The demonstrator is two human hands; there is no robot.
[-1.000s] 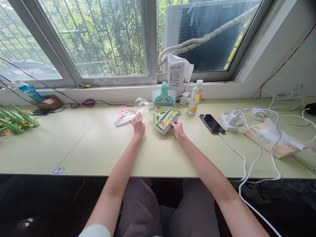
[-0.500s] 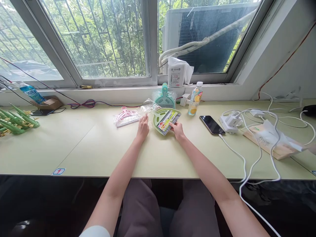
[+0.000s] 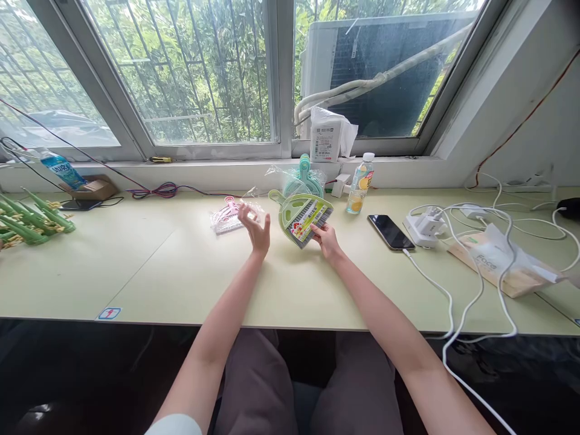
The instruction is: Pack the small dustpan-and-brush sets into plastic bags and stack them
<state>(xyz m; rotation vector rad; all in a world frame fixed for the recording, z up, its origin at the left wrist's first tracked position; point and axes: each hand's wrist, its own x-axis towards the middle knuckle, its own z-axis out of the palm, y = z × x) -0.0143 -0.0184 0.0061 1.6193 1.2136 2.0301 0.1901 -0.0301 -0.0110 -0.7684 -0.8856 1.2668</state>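
Note:
My right hand (image 3: 325, 240) grips a small green dustpan and brush set (image 3: 302, 219) by its lower right edge, near the grey bristles. The set has a printed yellow-green label, and its handle points to the upper left. My left hand (image 3: 256, 228) is open beside it, thumb apart and fingers loosely curled, not touching the green set. Just behind my left hand lies a pink dustpan and brush set (image 3: 228, 217) in clear plastic. A teal set (image 3: 304, 179) in clear wrap stands behind the green one, partly hidden by it.
To the right are a drink bottle (image 3: 360, 184), a phone (image 3: 390, 232) on a white cable, a power strip (image 3: 423, 226) and a tissue pack (image 3: 502, 257). Green plastic stems (image 3: 34, 220) lie at far left. A window sill (image 3: 212, 169) runs along the back.
My left hand has drawn back slightly to the left, away from the green set, and its fingers have spread. The green set's handle now shows free of the plastic; my right hand keeps its hold.

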